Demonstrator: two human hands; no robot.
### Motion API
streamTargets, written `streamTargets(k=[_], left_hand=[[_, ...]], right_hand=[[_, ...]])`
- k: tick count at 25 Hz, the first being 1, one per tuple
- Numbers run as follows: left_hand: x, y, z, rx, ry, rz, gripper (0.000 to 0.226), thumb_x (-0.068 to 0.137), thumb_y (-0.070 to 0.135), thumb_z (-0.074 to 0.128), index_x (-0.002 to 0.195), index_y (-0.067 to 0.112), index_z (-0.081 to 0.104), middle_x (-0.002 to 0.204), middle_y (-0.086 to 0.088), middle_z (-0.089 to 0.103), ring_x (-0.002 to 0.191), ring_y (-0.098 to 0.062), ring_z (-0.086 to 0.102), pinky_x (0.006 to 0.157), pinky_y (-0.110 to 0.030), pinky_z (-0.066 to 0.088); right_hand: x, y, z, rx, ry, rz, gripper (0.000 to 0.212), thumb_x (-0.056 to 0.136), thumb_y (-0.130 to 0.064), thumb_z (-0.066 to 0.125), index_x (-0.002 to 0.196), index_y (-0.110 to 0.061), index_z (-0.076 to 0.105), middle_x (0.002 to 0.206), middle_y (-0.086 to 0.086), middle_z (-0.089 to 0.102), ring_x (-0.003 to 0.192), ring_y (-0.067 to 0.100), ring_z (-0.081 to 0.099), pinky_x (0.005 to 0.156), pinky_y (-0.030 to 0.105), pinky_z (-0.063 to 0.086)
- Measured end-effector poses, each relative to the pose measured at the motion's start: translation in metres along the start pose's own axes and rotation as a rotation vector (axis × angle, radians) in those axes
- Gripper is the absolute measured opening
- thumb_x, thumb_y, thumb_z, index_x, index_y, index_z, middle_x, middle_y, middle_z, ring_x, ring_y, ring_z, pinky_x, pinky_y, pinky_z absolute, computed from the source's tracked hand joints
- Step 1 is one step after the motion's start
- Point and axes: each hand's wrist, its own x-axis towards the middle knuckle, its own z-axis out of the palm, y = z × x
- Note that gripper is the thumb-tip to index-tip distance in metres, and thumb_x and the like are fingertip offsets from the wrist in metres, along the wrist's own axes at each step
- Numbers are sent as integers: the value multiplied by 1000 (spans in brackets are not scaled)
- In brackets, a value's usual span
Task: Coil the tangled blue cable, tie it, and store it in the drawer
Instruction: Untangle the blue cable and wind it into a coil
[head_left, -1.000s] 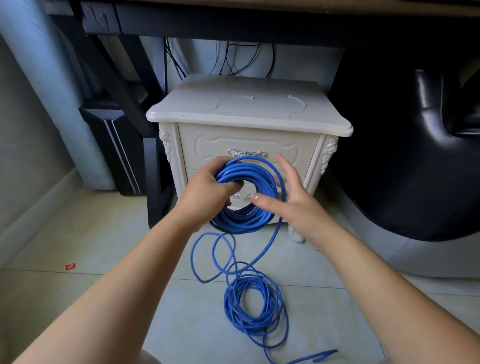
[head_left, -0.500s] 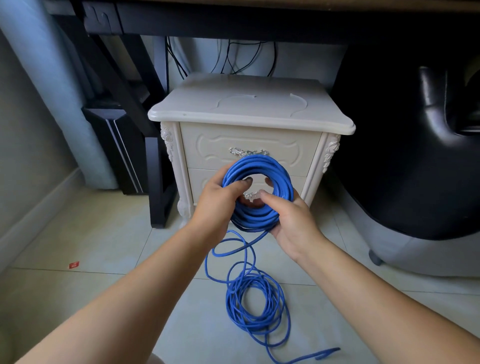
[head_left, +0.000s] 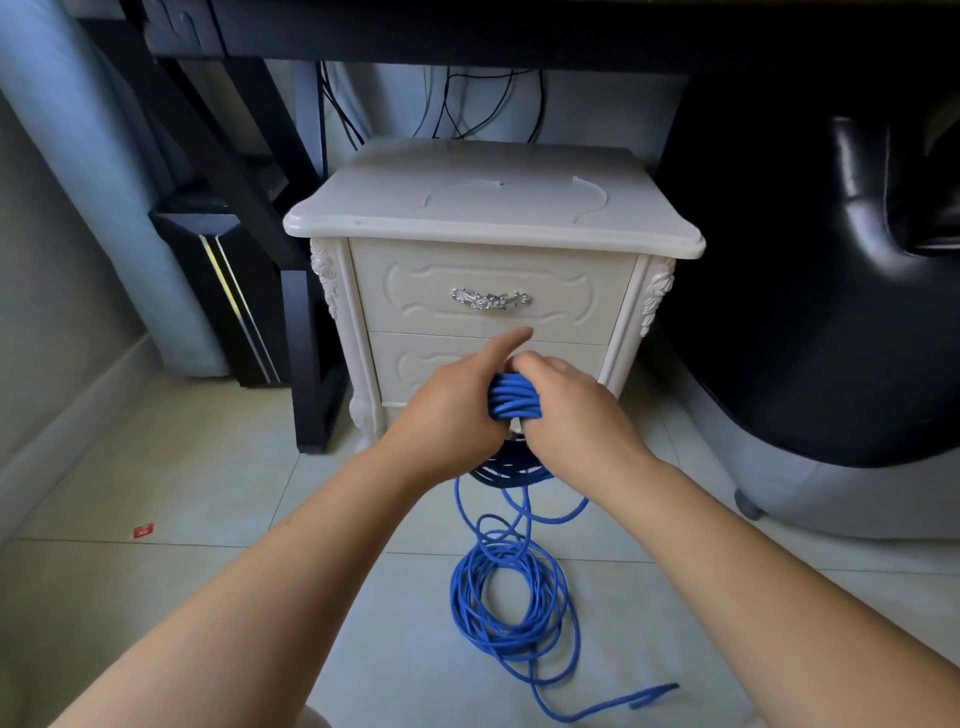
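Blue cable (head_left: 514, 399) is partly wound in a tight coil, which I hold up in front of the closed lower drawer (head_left: 415, 364) of the white nightstand (head_left: 493, 218). My left grip (head_left: 447, 415) is closed around the coil's left side, with the thumb pointing up. My right grip (head_left: 571, 415) curls over the coil's right side. The rest of the cable hangs down and lies in loose loops on the floor (head_left: 208, 467).

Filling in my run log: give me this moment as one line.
phase: coiling | blue cable: partly coiled, rest loose on floor | left hand: grips cable | right hand: grips cable | drawers: closed
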Motion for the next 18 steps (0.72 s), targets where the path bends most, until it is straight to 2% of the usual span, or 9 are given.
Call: streamTargets(k=[1,3,5,6,8,9,12,15,18], left_hand=[[1,0,2,28,17,-34,73,82,3,53,147,31,35,98,5,61,89,-16,56,69,-21,37],[2,0,3,13,93,-92,55,86,7,53,138,27,48,91,6,62,81,-14,54,63,-20,34],[3,-1,1,-140,162,-164,27,90,11,56,114,23,62,82,7,64,73,-15,56,60,-17,40],[3,-3,-1,-256,192,-209,16,91,13,58,105,21,63,77,5,64,73,-19,59,64,-19,46],[1,-3,-2,-430,238,-280,8,92,14,60,99,18,63,78,-2,65,77,-27,64,76,-35,54],[0,-1,-2,-488,248,-307,7,92,14,60,98,17,63,77,-3,65,74,-26,63,76,-37,55],[-1,3,-3,-657,284,-363,6,93,12,59,94,17,63,64,5,55,59,-12,53,63,-22,54],[2,0,-2,-847,359,-465,5,93,13,61,93,18,64,62,4,51,50,-8,53,73,-37,51],[-1,3,10,-1048,398,-543,6,93,11,58,94,15,62,62,3,51,55,-11,50,74,-39,44]], right_hand=[[0,-1,0,8,32,5,41,84,-5,51,120,-22,45,98,-1,56,87,31,56,69,38,44],[0,1,-2,165,108,73,40,83,-9,57,117,-23,42,92,-2,59,81,29,56,65,35,41],[3,5,-4,380,135,205,40,79,-15,64,112,-28,46,91,-5,62,78,21,59,65,32,43],[4,6,-5,469,123,263,39,79,-18,66,111,-31,49,93,-9,64,78,15,61,65,28,45],[1,7,-1,605,102,314,37,80,-24,70,113,-35,55,97,-14,66,83,4,63,67,19,47],[0,7,1,651,131,315,36,81,-26,72,112,-36,57,97,-16,67,85,0,63,69,16,47],[-3,6,4,760,283,312,31,81,-29,75,105,-40,59,90,-20,67,81,-7,61,69,10,46],[-8,2,13,886,298,356,41,81,-30,77,115,-39,56,93,-16,70,86,0,66,78,20,52],[-8,-6,23,1120,279,418,47,83,-14,74,123,-27,53,101,2,72,91,14,71,82,31,54]])
